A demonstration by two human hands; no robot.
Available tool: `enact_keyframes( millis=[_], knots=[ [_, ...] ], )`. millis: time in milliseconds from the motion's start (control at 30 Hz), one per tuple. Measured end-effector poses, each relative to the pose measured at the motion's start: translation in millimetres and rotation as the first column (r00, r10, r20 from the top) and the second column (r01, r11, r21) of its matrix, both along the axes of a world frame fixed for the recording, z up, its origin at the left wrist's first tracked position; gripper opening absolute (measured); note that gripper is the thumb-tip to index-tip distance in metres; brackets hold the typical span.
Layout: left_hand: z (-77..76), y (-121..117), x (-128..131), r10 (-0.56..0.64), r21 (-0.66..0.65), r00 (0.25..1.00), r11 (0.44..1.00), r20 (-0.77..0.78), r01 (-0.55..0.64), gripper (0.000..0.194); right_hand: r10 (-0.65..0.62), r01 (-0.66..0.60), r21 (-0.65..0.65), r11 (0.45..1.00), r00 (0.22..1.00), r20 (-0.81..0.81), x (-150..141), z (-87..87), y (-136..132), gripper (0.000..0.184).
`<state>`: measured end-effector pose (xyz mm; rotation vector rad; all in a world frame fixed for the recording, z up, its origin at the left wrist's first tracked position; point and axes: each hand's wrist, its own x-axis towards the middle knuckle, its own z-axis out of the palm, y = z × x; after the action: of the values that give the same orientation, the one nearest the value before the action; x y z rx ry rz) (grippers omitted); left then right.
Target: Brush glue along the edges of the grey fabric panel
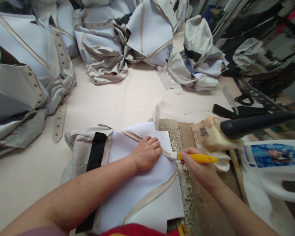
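A white sewn fabric piece [127, 157] with beige strips and a black band lies in front of me. My left hand [147, 154] presses down on it, palm flat, with the fingers bent a little. In my right hand [196, 165] is a brush [201, 158] with a yellow handle. Its pale bristles touch the right edge of the fabric, close to the end of a beige strip. Under that edge is a board [186, 190] crusted with dried, glue-like residue.
Several similar white and grey sewn pieces [149, 32] are heaped along the back and left of the table [127, 95]. At right are a stained, yellowish container [206, 132], a black tube [255, 124], and a white plastic jug [265, 186] with a blue label.
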<state>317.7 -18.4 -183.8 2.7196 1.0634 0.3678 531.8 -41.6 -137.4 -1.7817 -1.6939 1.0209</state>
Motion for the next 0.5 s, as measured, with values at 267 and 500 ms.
enact_keyframes(
  millis=[267, 500],
  knots=[
    [3.5, 1, 0, -0.006, -0.001, 1.0, 1.0, -0.023, 0.006, 0.02, -0.022, 0.024, 0.089, 0.996, 0.999, -0.026, -1, -11.4, 6, 0.024],
    [12.7, -2, 6, 0.025, -0.059, 0.995, 0.998, -0.099, -0.031, 0.023, -0.068, 0.066, -0.046, 0.997, 0.997, -0.042, 8, -0.9, -44, 0.024]
  ],
)
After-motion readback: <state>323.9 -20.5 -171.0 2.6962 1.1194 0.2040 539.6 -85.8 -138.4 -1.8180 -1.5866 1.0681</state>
